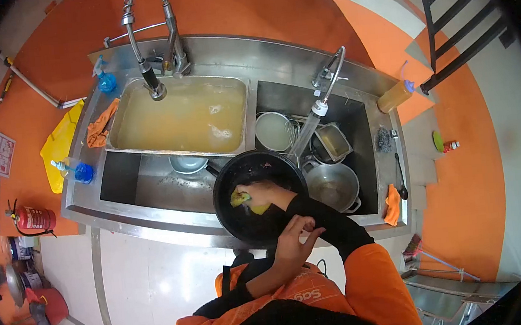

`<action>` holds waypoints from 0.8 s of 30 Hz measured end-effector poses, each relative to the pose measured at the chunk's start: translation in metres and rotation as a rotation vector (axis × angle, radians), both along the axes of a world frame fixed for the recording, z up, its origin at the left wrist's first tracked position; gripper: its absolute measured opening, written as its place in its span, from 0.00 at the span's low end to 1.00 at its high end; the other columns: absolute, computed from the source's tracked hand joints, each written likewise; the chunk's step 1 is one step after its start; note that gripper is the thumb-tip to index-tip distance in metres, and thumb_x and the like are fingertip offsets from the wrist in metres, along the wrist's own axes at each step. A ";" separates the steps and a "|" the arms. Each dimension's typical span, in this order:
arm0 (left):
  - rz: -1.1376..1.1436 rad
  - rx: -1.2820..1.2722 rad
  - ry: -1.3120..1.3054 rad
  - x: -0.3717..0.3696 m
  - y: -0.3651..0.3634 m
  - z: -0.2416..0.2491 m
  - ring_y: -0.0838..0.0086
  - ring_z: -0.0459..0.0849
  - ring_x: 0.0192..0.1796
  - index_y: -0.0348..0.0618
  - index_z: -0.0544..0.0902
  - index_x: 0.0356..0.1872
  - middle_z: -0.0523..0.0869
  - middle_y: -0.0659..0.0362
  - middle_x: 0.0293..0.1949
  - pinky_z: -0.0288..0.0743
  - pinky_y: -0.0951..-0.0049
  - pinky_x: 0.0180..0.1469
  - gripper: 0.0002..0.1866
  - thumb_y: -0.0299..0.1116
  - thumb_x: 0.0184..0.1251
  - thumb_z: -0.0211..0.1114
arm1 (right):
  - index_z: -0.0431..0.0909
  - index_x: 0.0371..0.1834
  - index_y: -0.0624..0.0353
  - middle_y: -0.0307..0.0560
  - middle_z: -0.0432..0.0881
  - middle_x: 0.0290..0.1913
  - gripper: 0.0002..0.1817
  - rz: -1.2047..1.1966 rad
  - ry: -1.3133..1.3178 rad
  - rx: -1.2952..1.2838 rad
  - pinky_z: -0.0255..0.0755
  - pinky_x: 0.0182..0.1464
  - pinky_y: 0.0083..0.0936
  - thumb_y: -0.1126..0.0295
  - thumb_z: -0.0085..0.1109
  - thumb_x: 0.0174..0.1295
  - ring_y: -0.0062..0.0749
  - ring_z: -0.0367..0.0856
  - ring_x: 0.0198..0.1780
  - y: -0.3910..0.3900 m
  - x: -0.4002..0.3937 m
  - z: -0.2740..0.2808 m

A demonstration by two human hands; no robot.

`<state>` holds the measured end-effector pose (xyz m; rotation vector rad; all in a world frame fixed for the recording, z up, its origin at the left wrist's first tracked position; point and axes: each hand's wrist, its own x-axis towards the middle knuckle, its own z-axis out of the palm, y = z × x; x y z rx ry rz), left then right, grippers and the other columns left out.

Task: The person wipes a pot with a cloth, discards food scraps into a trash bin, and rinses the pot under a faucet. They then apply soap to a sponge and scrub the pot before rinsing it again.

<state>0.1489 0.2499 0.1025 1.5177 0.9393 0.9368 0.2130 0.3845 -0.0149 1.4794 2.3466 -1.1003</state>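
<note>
A wide black pan (234,218) rests at the front edge of the sink, over the divider between the two basins. Inside it, my right hand (262,193) presses a yellow-green sponge (239,197) against the pan's inner surface. My left hand (294,242) is at my right forearm, its fingers closed on the black sleeve (328,222); the exact grip is partly hidden. The pan's handle (212,170) points toward the left basin.
A steel tray (249,110) of cloudy water spans the left basin. Pots, including a two-handled pot (338,186), fill the right basin below a running faucet (307,130). Spray bottles (83,173), orange cloths (392,205) and a scrubber (384,140) line the rims.
</note>
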 end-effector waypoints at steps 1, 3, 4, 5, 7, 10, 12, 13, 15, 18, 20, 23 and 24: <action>-0.003 -0.006 -0.041 0.000 -0.003 -0.001 0.72 0.75 0.31 0.39 0.74 0.30 0.74 0.58 0.28 0.69 0.76 0.32 0.10 0.26 0.49 0.66 | 0.66 0.49 0.48 0.55 0.76 0.41 0.23 -0.002 0.000 0.003 0.68 0.43 0.39 0.62 0.57 0.47 0.49 0.74 0.45 -0.001 0.001 0.001; -0.002 -0.012 -0.080 -0.002 -0.009 -0.003 0.72 0.76 0.31 0.39 0.74 0.28 0.75 0.58 0.28 0.69 0.76 0.33 0.08 0.26 0.49 0.66 | 0.69 0.46 0.51 0.54 0.77 0.38 0.22 -0.065 0.115 0.009 0.67 0.42 0.36 0.59 0.59 0.46 0.47 0.75 0.44 -0.001 0.004 -0.008; -0.022 -0.062 -0.076 -0.006 -0.012 -0.004 0.73 0.76 0.31 0.39 0.75 0.28 0.75 0.59 0.27 0.69 0.76 0.33 0.07 0.26 0.50 0.65 | 0.69 0.46 0.51 0.54 0.77 0.38 0.22 -0.063 0.118 0.009 0.67 0.42 0.36 0.59 0.59 0.46 0.47 0.75 0.44 -0.001 0.005 -0.013; -0.041 -0.113 -0.072 -0.010 -0.015 -0.005 0.74 0.76 0.31 0.39 0.75 0.27 0.75 0.60 0.27 0.69 0.77 0.33 0.06 0.25 0.50 0.64 | 0.70 0.44 0.53 0.54 0.77 0.37 0.22 -0.076 0.175 -0.008 0.67 0.41 0.34 0.58 0.59 0.46 0.45 0.75 0.43 0.001 0.006 -0.019; -0.137 -0.015 -0.149 -0.018 -0.019 -0.011 0.72 0.77 0.31 0.38 0.75 0.28 0.76 0.58 0.27 0.70 0.75 0.34 0.06 0.24 0.50 0.64 | 0.71 0.41 0.56 0.53 0.77 0.36 0.22 -0.086 0.234 -0.026 0.67 0.41 0.32 0.56 0.60 0.46 0.43 0.75 0.41 0.005 0.007 -0.031; -0.407 0.013 -0.268 -0.037 -0.029 0.006 0.72 0.77 0.33 0.37 0.74 0.29 0.76 0.58 0.28 0.71 0.75 0.35 0.06 0.23 0.52 0.62 | 0.72 0.39 0.60 0.49 0.77 0.35 0.23 -0.139 0.291 -0.093 0.67 0.41 0.29 0.55 0.60 0.45 0.37 0.75 0.38 0.017 0.010 -0.043; -0.574 -0.068 -0.307 -0.042 -0.041 0.009 0.74 0.77 0.34 0.37 0.73 0.30 0.77 0.59 0.29 0.71 0.75 0.35 0.06 0.22 0.53 0.61 | 0.71 0.41 0.62 0.52 0.75 0.44 0.27 -0.408 0.252 -0.237 0.66 0.45 0.31 0.53 0.61 0.43 0.39 0.73 0.47 0.019 0.008 -0.044; -0.555 -0.245 -0.224 -0.041 -0.047 0.001 0.75 0.77 0.36 0.37 0.72 0.32 0.77 0.59 0.30 0.71 0.76 0.36 0.06 0.22 0.54 0.60 | 0.74 0.39 0.57 0.42 0.76 0.35 0.21 -0.478 0.266 -0.306 0.67 0.40 0.23 0.55 0.60 0.45 0.28 0.74 0.38 0.022 0.009 -0.043; -0.539 -0.340 -0.243 -0.032 -0.064 -0.020 0.76 0.77 0.40 0.37 0.72 0.39 0.77 0.58 0.37 0.71 0.78 0.36 0.10 0.23 0.55 0.58 | 0.72 0.41 0.54 0.39 0.75 0.36 0.22 -0.601 0.319 -0.588 0.67 0.41 0.24 0.54 0.59 0.47 0.25 0.73 0.39 0.026 0.007 -0.021; -0.241 -0.490 -0.594 -0.017 -0.088 -0.014 0.78 0.77 0.41 0.37 0.71 0.46 0.76 0.56 0.42 0.72 0.78 0.35 0.17 0.23 0.53 0.58 | 0.70 0.44 0.52 0.38 0.74 0.37 0.22 -0.682 0.348 -0.676 0.67 0.41 0.25 0.54 0.59 0.48 0.25 0.73 0.38 0.023 0.006 -0.009; -0.242 -0.357 -0.374 -0.023 -0.089 -0.037 0.79 0.76 0.39 0.38 0.72 0.46 0.78 0.56 0.40 0.71 0.78 0.33 0.18 0.22 0.51 0.58 | 0.70 0.45 0.51 0.38 0.74 0.37 0.22 -0.691 0.377 -0.681 0.67 0.41 0.26 0.54 0.59 0.48 0.25 0.73 0.38 0.022 0.004 -0.010; -0.244 -0.467 -0.273 -0.030 -0.092 -0.042 0.78 0.78 0.36 0.37 0.75 0.41 0.79 0.58 0.35 0.71 0.79 0.33 0.13 0.22 0.52 0.57 | 0.70 0.32 0.49 0.35 0.71 0.27 0.16 -0.716 0.334 -0.715 0.65 0.35 0.24 0.57 0.63 0.44 0.25 0.71 0.30 0.028 0.001 -0.010; -0.226 -0.361 -0.260 -0.034 -0.090 -0.035 0.77 0.78 0.33 0.37 0.76 0.38 0.79 0.58 0.31 0.70 0.79 0.31 0.11 0.22 0.52 0.56 | 0.71 0.33 0.49 0.35 0.71 0.28 0.16 -0.720 0.329 -0.726 0.65 0.36 0.24 0.57 0.63 0.44 0.25 0.71 0.31 0.028 0.001 -0.010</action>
